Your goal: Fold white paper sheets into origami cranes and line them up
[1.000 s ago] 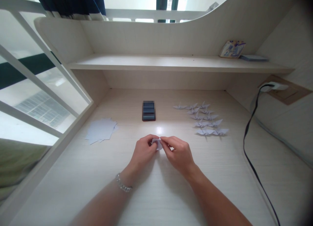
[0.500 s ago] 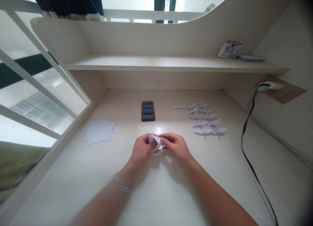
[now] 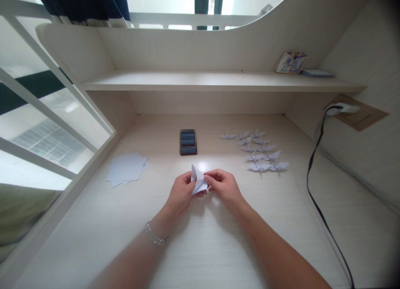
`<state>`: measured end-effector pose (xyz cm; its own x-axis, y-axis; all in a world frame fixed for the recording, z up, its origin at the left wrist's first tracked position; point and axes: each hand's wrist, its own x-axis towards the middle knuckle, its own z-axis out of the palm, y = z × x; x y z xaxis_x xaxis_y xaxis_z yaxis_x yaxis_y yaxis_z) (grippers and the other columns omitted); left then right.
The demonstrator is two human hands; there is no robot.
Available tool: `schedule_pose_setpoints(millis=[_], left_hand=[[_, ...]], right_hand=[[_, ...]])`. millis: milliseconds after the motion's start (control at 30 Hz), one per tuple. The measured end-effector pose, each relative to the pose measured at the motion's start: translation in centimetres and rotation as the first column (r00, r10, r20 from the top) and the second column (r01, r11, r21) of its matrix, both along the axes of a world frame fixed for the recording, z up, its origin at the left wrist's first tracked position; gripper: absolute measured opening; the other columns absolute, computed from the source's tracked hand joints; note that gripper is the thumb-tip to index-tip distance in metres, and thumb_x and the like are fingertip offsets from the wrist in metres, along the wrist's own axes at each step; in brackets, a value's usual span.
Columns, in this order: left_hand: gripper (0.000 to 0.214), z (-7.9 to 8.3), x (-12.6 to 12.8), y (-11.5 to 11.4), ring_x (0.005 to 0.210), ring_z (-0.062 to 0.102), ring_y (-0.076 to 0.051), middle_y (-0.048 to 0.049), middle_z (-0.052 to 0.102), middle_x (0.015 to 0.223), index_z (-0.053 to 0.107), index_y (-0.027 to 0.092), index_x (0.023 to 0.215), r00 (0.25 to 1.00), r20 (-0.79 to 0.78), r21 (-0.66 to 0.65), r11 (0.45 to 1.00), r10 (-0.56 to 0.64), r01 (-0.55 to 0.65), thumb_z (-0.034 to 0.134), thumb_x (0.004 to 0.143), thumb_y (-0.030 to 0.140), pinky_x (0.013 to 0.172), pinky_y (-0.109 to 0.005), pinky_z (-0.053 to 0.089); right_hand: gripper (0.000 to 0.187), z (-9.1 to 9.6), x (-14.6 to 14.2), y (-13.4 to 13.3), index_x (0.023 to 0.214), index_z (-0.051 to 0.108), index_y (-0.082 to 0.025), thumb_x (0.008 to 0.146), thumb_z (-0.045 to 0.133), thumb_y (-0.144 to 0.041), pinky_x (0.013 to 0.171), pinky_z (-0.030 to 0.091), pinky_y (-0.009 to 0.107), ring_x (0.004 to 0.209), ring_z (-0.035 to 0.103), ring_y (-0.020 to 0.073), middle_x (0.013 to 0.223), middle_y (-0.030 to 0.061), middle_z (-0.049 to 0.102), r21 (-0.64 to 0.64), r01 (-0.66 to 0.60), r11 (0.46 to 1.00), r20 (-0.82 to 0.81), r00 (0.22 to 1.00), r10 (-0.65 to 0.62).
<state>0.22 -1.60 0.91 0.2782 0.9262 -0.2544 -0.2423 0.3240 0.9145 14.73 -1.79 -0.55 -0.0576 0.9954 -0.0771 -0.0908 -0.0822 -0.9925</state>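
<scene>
Between my hands is a partly folded sheet of white paper, with one pointed flap standing up at its top. My left hand grips its left side, thumb on the front and fingers behind. On the right edge, the thumb and index finger of my right hand pinch the paper. Both hands are closed on it, just above the desk. Several folded paper cranes stand in rows beyond my right hand. A loose stack of white paper sheets lies to the left.
A dark phone-like rectangle, its face pixelated, lies beyond my hands on the desk. A black cable runs down the right side from a wall socket. Overhanging the back is a shelf with a colourful packet.
The paper's upper flap, curved and folded down before, now stands up as a sharp point. My hands have stayed in nearly the same place, still holding the paper.
</scene>
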Motion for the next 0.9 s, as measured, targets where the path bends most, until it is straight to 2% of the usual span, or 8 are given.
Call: schedule_pose_setpoints(millis=[133,233,367,533,700,900], left_hand=[[0.032,0.2,-0.2,-0.1,0.058,0.057,-0.010,-0.0044,0.061,0.074,0.064,0.012,0.088,1.000,-0.014,0.021,1.000,-0.021,0.021,0.069,0.071,0.039,0.052,-0.018,0.046],[0.030,0.1,-0.2,0.0,0.060,0.058,-0.010,-0.0046,0.061,0.073,0.064,0.011,0.085,0.998,-0.044,0.039,0.998,0.043,-0.041,0.069,0.071,0.037,0.053,-0.018,0.046],[0.030,0.0,-0.2,0.1,0.063,0.060,-0.012,-0.0052,0.062,0.076,0.064,0.011,0.085,0.988,-0.063,0.036,0.989,0.144,-0.142,0.071,0.068,0.035,0.060,-0.023,0.050],[0.034,-0.4,-0.2,0.1,0.068,0.061,-0.015,-0.0080,0.065,0.080,0.066,0.011,0.088,0.976,-0.092,0.092,0.978,0.196,-0.188,0.071,0.067,0.037,0.061,-0.027,0.053],[0.040,-0.7,-0.4,0.1,0.069,0.063,-0.018,-0.0094,0.066,0.081,0.067,0.011,0.093,0.963,-0.156,0.154,0.968,0.221,-0.197,0.071,0.067,0.041,0.057,-0.027,0.054],[0.037,-0.7,-0.6,0.2,0.070,0.063,-0.018,-0.0094,0.067,0.083,0.066,0.010,0.094,0.985,-0.093,0.158,0.979,0.142,-0.126,0.071,0.069,0.037,0.064,-0.030,0.055]], right_hand=[[0.026,0.5,0.1,-0.1,0.083,0.067,-0.014,0.072,0.067,-0.038,0.057,0.047,0.026,0.066,0.060,0.0158,0.073,0.0056,0.067,0.051,0.024,0.998,0.083,0.996,-0.028],[0.022,1.2,0.1,-0.5,0.083,0.068,-0.016,0.072,0.067,-0.035,0.064,0.048,0.027,0.073,0.061,0.0172,0.081,0.0061,0.068,0.150,0.076,0.986,0.196,0.975,-0.105],[0.017,1.8,-0.2,-0.9,0.083,0.070,-0.017,0.074,0.066,-0.031,0.065,0.048,0.027,0.076,0.062,0.0177,0.082,0.0057,0.069,0.200,0.048,0.979,0.229,0.969,-0.094],[0.018,1.6,-0.5,-1.0,0.087,0.068,-0.017,0.072,0.067,-0.028,0.064,0.048,0.028,0.074,0.062,0.0174,0.083,0.0064,0.069,0.166,0.011,0.986,0.145,0.989,-0.035],[0.029,1.7,-0.3,-1.0,0.098,0.063,-0.016,0.071,0.067,-0.027,0.052,0.046,0.025,0.062,0.059,0.0142,0.076,0.0054,0.069,0.067,-0.071,0.995,0.013,0.997,0.070],[0.027,1.6,-0.1,-0.7,0.095,0.065,-0.014,0.072,0.066,-0.029,0.051,0.047,0.025,0.054,0.055,0.0112,0.070,0.0036,0.067,0.055,-0.066,0.996,0.017,0.998,0.065]])
